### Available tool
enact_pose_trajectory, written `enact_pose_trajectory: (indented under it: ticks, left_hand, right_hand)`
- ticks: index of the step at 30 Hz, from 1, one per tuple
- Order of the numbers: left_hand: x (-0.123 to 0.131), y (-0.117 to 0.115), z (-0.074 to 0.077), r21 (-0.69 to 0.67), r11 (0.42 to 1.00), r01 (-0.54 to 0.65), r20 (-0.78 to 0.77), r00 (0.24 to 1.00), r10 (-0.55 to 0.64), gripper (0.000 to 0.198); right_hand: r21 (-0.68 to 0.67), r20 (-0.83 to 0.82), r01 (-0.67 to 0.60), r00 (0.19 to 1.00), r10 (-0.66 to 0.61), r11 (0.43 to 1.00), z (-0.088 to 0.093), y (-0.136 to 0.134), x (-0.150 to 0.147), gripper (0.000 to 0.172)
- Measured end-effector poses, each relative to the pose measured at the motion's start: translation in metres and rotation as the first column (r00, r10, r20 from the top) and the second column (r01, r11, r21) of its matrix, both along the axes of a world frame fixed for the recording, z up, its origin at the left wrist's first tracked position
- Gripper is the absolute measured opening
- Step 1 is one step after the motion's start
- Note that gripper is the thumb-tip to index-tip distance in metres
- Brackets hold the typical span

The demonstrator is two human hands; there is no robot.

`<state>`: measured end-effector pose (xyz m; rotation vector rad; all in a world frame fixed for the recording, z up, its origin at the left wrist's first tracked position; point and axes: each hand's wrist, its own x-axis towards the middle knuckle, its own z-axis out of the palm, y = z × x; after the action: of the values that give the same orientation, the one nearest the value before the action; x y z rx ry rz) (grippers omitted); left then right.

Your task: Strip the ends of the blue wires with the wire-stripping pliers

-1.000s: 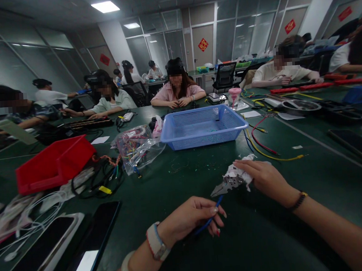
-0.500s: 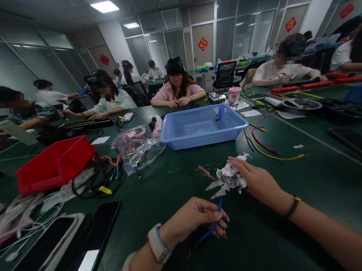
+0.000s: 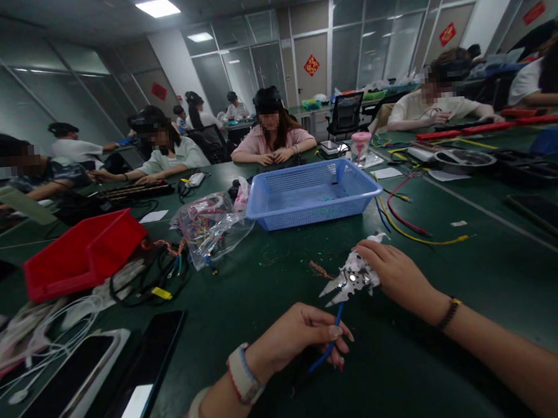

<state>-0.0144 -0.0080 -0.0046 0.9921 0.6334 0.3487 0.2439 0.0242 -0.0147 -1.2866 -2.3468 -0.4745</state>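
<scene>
My left hand (image 3: 311, 335) pinches a blue wire (image 3: 322, 357) between thumb and fingers, low in the middle of the head view. The wire's upper end reaches the jaws of silver wire-stripping pliers (image 3: 351, 279); whether the jaws grip it I cannot tell. My right hand (image 3: 392, 270) is closed around the pliers' handles, which are mostly hidden under crumpled white wrapping. The jaws point left and stand somewhat apart. Just beyond them, a twisted copper strand (image 3: 319, 269) lies on the table.
Ahead stands a blue plastic basket (image 3: 312, 216). To its left are a clear bag of wires (image 3: 213, 229) and a red bin (image 3: 84, 254). Phones (image 3: 144, 365) and white cables lie at the left, loose yellow and red wires (image 3: 419, 234) at the right. Several people sit around the table.
The pliers have turned slightly in my right hand, so the flat face with its round pivot shows more clearly. My left hand and the blue wire have barely moved.
</scene>
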Motion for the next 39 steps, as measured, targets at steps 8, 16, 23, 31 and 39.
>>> enact_pose_trajectory:
  ticks: [8,16,23,31,39]
  left_hand:
    - [-0.0003,-0.0006,0.0030,-0.007,0.997,0.076,-0.005,0.997,-0.076,0.029]
    - [-0.0016,0.0017,0.0046,-0.004,0.996,0.090,-0.021,0.996,-0.090,0.027]
    - [-0.0034,0.0027,0.0024,-0.015,0.993,0.114,0.010,0.993,-0.114,0.025]
    - [-0.0042,0.0033,0.0007,-0.060,0.988,0.143,0.036,0.989,-0.141,0.023]
    - [-0.0040,0.0040,-0.0029,-0.067,0.979,0.192,0.060,0.980,-0.188,0.021]
  right_hand:
    - [0.034,0.031,-0.007,1.000,0.006,0.999,0.0065,0.0002,0.0024,0.028]
    - [-0.074,-0.002,0.013,1.000,-0.013,0.997,0.0025,-0.0013,0.0024,0.043]
    - [-0.084,-0.018,-0.019,1.000,0.017,0.996,0.0035,-0.0009,0.0053,0.045]
    - [-0.055,0.004,-0.010,1.000,0.010,0.998,0.0011,-0.0003,0.0071,0.035]
    - [0.022,0.049,-0.006,0.999,0.005,1.000,0.0049,0.0002,0.0064,0.022]
